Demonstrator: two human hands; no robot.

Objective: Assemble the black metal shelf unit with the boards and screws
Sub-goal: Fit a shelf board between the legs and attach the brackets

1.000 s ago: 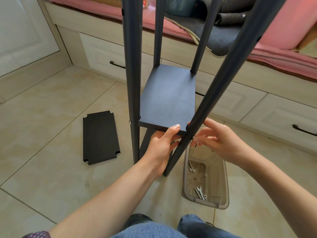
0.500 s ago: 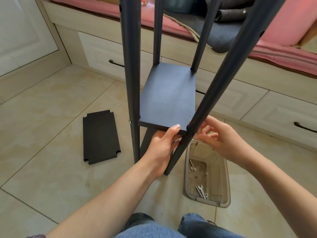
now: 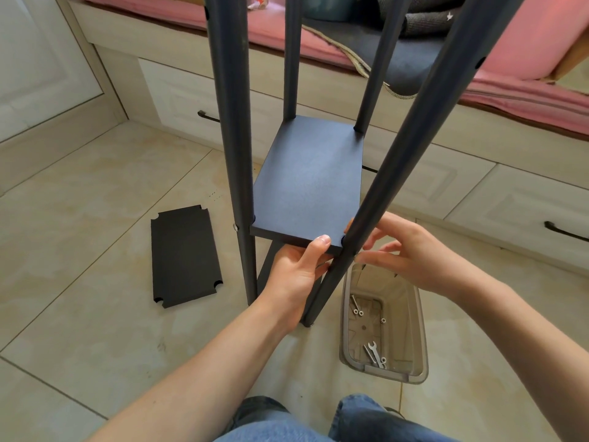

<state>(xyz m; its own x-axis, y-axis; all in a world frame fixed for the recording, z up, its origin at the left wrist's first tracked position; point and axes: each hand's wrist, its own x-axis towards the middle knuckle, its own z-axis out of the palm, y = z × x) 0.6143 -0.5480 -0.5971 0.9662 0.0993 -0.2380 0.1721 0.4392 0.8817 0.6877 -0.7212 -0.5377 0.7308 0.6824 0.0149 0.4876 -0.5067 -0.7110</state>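
Fixing board point(image 3: 307, 183) corner to post point(image 3: 376, 199): left hand point(image 3: 294, 272) gripped board edge from beneath, right hand point(image 3: 411, 253) fingers pinched at the joint, contents unclear; next, likely drive a screw.

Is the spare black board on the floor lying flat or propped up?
Lying flat. The spare black board rests face-up on the tile floor, all four notched corners visible, left of the shelf frame and apart from it.

Loose board point(image 3: 185, 256) left of shelf unit point(image 3: 307, 183)

Home bedroom: cushioned window seat point(image 3: 287, 30), drawers point(image 3: 178, 97)
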